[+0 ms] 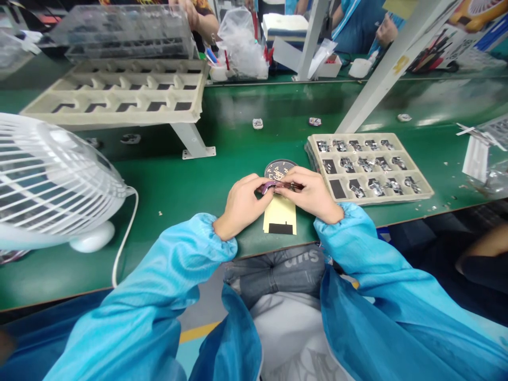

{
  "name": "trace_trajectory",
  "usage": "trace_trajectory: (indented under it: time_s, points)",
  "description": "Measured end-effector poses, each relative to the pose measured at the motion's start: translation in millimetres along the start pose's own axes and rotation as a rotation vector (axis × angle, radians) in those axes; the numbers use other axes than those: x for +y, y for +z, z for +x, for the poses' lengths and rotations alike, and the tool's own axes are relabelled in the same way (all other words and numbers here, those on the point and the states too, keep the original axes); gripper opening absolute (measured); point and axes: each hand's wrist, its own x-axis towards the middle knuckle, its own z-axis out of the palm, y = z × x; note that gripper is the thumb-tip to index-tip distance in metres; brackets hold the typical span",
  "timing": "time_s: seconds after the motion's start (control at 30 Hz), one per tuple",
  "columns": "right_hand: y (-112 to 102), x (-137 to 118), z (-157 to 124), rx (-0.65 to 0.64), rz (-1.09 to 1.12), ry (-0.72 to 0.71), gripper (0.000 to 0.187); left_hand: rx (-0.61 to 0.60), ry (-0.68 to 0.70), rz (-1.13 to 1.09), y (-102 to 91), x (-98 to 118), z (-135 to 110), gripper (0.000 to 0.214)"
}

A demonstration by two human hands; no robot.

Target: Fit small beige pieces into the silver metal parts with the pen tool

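Observation:
My left hand (pixel 245 205) is closed on a small curved purple part (pixel 268 186), pinched between thumb and fingers. My right hand (pixel 314 194) meets it from the other side, its fingers closed around a thin dark tool that looks like tweezers (pixel 292 185). The tool's tip lies at the purple part; the exact contact is too small to make out. Just beyond my hands stands a round dark dish (pixel 281 161) with many tiny pale pieces in it. Under my hands lies a yellow sheet (pixel 280 211) with a black strip (pixel 281 228) at its near end.
To the right sits a cream compartment tray (pixel 391 199) of small metal parts. A white fan (pixel 59 185) and its cord (pixel 123 243) occupy the left. Another tray (pixel 119 119) rests on a raised stand. Small parts (pixel 257 124) lie farther back; co-workers' hands (pixel 386 32) show across the bench.

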Motion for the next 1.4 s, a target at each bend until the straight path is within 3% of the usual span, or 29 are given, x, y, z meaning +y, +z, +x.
trace_trajectory:
  time_s: [0.53,0.87,1.1,1.4]
  points:
    - [-0.9,2.5,-1.6,-0.061,0.048,0.01,0.011,-0.014,0.062,0.156,-0.1,-3.5,-1.9,0.015]
    - [0.9,2.6,-2.0,-0.137,-0.006,-0.06,0.004,-0.026,0.064,0.136,-0.7,-6.8,-0.2,0.017]
    - [-1.9,0.2,0.4,-0.002,0.011,0.02,0.009,0.03,0.05,-0.005,-0.5,-5.8,1.5,0.016]
    - [1.3,2.3,-1.7,-0.017,-0.023,-0.043,0.007,0.03,0.045,0.014,-0.1,-2.6,-0.4,0.015]
